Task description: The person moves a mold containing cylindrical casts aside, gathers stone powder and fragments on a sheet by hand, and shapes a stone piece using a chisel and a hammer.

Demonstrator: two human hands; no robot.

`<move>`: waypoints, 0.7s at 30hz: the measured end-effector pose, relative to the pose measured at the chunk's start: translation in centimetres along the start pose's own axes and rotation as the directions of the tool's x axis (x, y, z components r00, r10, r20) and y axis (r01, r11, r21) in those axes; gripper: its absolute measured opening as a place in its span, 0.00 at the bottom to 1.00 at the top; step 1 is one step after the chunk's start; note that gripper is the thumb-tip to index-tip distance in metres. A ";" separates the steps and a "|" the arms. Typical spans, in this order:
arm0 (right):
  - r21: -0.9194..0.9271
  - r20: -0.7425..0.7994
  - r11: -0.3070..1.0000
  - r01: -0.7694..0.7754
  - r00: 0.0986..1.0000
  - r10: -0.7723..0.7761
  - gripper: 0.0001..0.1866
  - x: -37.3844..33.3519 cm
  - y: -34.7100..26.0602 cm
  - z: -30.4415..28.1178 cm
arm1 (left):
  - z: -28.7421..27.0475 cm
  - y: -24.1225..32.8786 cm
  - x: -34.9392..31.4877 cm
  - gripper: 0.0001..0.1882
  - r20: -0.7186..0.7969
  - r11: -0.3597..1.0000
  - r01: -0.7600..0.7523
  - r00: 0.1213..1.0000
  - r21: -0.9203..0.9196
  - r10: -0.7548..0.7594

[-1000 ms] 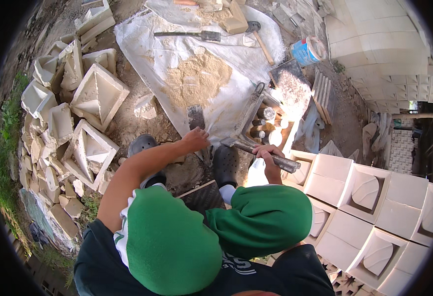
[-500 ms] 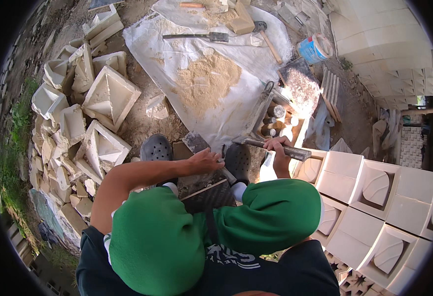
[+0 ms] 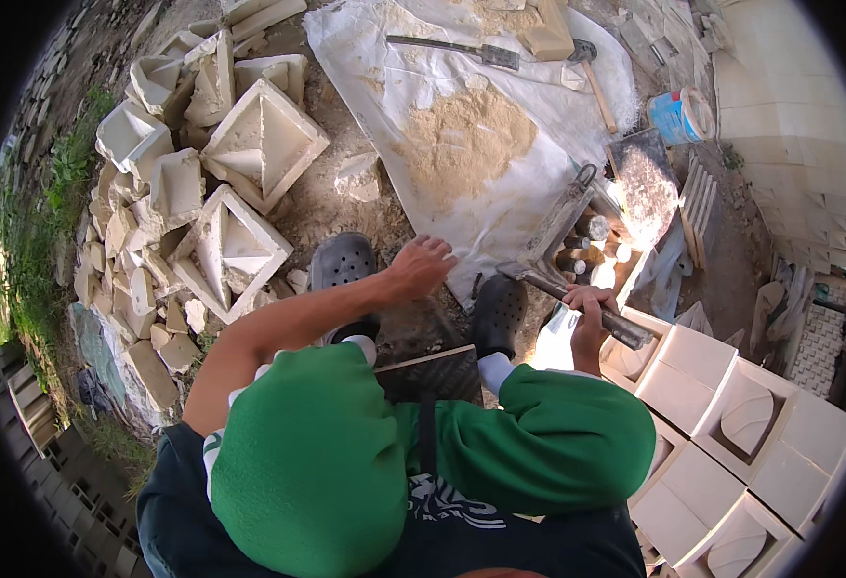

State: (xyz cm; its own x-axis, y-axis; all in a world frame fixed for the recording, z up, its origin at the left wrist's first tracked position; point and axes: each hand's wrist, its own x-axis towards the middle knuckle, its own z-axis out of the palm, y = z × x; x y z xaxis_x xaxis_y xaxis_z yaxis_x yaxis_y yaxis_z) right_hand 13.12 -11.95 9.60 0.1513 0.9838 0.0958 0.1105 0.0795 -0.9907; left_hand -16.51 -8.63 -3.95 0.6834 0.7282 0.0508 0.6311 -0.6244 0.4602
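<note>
My right hand (image 3: 592,306) is wrapped round a thick grey bar-like handle (image 3: 629,332), right of my feet. The bar's far end meets a dusty metal frame (image 3: 556,223) with a ring at its top; whether they are one piece I cannot tell. My left hand (image 3: 425,267) hovers between my grey clogs (image 3: 343,260), its fingers apart and nothing seen in them. Beneath it, a blurred dark shape hides the ground. A dark board edge (image 3: 428,361) lies between my shins.
Broken cream cast blocks (image 3: 267,144) are heaped at left. Sand (image 3: 471,140) lies on a white sheet (image 3: 365,96) with a long-handled tool (image 3: 452,50) and a hammer (image 3: 592,82). A blue-white bucket (image 3: 681,116) stands at far right. Cream relief blocks (image 3: 746,409) are stacked at near right.
My left hand has let go of the flat-bladed tool it held and lifted away from it. My right hand keeps its grip on the bar. The whole view has shifted, moving the scene rightward.
</note>
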 end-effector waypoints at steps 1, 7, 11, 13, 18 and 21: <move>-0.005 -0.005 1.000 0.021 1.000 -0.021 0.07 0.0 -0.2 0.1 | -1.6 -2.1 0.2 0.19 -0.086 0.995 0.092 0.992 0.022 -0.090; 0.047 0.047 0.998 0.032 0.998 -0.034 0.05 -0.2 -0.7 0.4 | -13.7 -11.2 -1.9 0.25 0.349 0.863 0.016 0.910 0.505 -0.222; -0.124 0.221 0.991 -0.058 0.972 0.085 0.05 1.2 -2.6 -0.6 | -19.0 -12.2 -0.3 0.31 0.571 0.866 0.249 0.667 0.434 -0.478; -0.180 0.287 0.983 -0.023 0.955 0.074 0.05 1.8 -2.8 -0.4 | -17.8 -13.8 0.4 0.33 0.554 0.840 0.362 0.634 0.404 -0.540; -0.069 0.433 0.988 0.138 0.897 -0.095 0.07 3.5 -2.3 1.8 | -11.2 -16.1 0.2 0.34 0.357 0.824 0.506 0.743 0.253 -0.566; -0.019 0.420 0.981 0.195 0.892 -0.169 0.08 3.6 -1.8 3.5 | -10.1 -14.4 0.8 0.27 0.319 0.825 0.509 0.761 0.246 -0.565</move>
State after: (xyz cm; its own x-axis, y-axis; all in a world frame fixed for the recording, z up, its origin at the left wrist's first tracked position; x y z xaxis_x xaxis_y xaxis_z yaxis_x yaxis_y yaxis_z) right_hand 10.02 -8.01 11.41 -0.2961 0.9312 0.2126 0.1563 0.2668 -0.9510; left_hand -28.77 3.76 -1.57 0.2805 0.8170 -0.5038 0.9588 -0.2139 0.1869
